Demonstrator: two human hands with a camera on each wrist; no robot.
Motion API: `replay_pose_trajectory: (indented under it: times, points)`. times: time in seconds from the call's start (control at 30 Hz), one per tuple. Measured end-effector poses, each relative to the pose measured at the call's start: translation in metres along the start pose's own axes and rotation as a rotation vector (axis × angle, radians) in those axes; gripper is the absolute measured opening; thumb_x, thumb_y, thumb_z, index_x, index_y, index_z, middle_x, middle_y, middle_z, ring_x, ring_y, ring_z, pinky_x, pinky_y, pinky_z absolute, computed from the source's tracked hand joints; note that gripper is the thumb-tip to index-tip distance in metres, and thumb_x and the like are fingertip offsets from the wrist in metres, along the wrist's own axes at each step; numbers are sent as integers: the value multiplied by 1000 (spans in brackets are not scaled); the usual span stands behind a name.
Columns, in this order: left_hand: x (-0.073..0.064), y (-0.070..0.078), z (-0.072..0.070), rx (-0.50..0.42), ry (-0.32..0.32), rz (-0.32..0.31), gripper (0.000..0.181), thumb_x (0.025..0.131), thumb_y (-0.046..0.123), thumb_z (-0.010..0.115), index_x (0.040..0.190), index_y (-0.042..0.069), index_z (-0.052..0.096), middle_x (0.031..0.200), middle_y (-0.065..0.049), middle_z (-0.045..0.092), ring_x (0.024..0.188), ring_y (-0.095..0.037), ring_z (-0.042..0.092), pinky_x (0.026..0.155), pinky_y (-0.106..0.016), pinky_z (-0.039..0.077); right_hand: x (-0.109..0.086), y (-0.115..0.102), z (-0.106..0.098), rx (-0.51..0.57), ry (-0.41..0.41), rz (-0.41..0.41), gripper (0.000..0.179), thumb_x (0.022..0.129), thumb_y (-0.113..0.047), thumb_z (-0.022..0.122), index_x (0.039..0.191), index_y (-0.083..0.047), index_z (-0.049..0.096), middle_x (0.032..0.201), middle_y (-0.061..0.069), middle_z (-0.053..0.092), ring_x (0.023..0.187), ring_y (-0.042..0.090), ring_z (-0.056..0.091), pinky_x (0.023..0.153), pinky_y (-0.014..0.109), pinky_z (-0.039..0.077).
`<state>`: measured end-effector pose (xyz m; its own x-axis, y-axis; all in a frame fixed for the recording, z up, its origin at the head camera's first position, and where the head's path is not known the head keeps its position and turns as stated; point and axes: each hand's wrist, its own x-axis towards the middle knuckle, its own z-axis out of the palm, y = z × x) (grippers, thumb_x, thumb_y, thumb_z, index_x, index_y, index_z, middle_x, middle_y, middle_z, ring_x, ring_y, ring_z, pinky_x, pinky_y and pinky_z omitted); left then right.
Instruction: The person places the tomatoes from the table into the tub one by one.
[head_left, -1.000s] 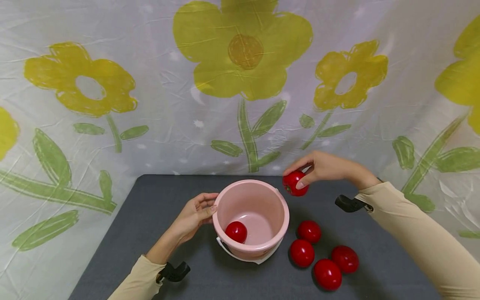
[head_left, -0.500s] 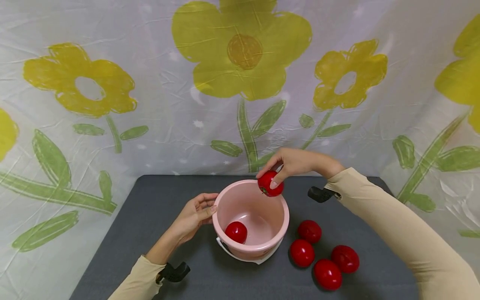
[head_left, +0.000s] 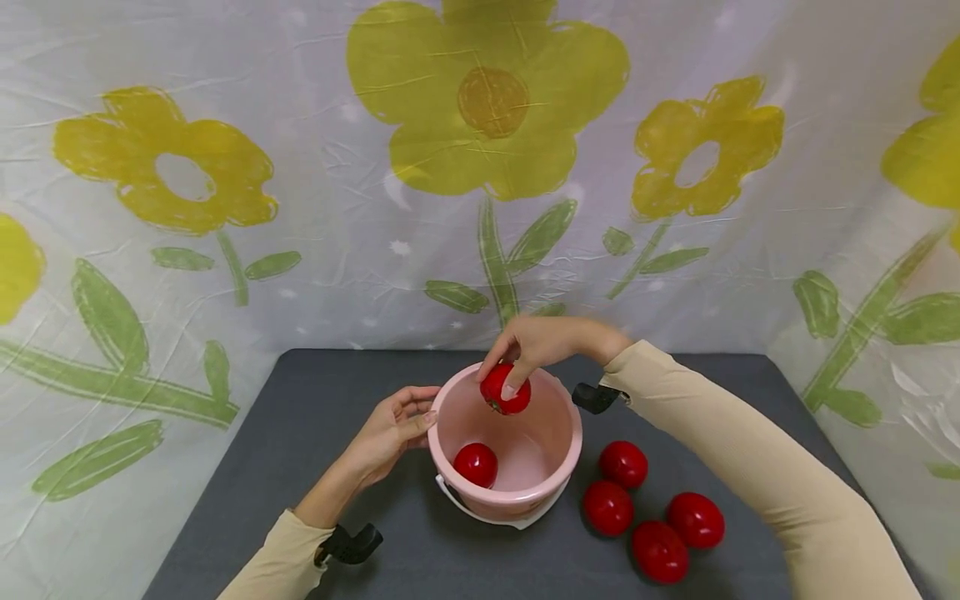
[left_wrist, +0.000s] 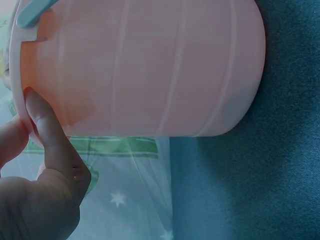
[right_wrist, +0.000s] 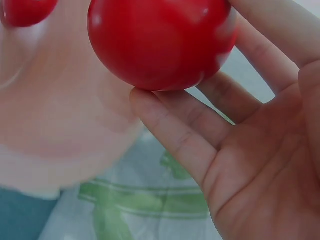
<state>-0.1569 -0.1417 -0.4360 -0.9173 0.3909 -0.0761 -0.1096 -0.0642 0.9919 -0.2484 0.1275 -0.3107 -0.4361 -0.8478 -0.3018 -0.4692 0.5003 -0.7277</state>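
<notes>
A pink bucket (head_left: 506,497) stands upright on the dark table, its white handle (head_left: 480,518) hanging down at the front. My left hand (head_left: 388,433) pinches the bucket's left rim between thumb and fingers; the left wrist view shows that hand (left_wrist: 50,175) at the rim too. Over the bucket's mouth, my right hand (head_left: 536,346) grips a red tomato (head_left: 506,390) with a small green stem end. In the right wrist view the fingers curl round this tomato (right_wrist: 162,42). Another tomato (head_left: 476,465) lies inside on the bucket's floor, toward the left.
Several more red tomatoes (head_left: 608,508) lie in a group on the table (head_left: 360,533) to the right of the bucket. Behind the table's back edge hangs a pale cloth (head_left: 330,275) printed with yellow flowers.
From right of the bucket, my right hand has carried the tomato left, across the rim and slightly down into the bucket's mouth. My left hand stays on the rim.
</notes>
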Motion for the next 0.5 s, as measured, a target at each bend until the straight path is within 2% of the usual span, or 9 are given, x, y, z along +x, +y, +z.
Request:
replay_pose_trajectory:
  times: [0.13, 0.27, 0.5]
  points:
    - [1, -1, 1, 0, 2, -3, 52, 96, 10, 63, 140, -5, 39, 116, -8, 60, 100, -14, 65, 78, -27, 59, 10, 3, 10, 16, -52, 2, 41, 85, -13, 77, 125, -7, 68, 117, 7, 72, 101, 16, 65, 85, 28, 59]
    - [1, -1, 0, 0, 0, 2, 52, 96, 10, 62, 140, -5, 39, 115, -6, 60, 99, -13, 66, 78, -27, 59, 18, 7, 20, 15, -96, 23, 40, 85, -12, 76, 125, -8, 69, 117, 7, 72, 101, 14, 64, 85, 27, 58]
    - [1, -1, 0, -6, -4, -1, 54, 96, 11, 63, 141, -5, 38, 116, -5, 60, 98, -12, 66, 77, -26, 59, 26, 14, 33, 8, -114, 40, 40, 85, -12, 76, 124, -10, 69, 116, 2, 72, 103, 14, 63, 84, 28, 59]
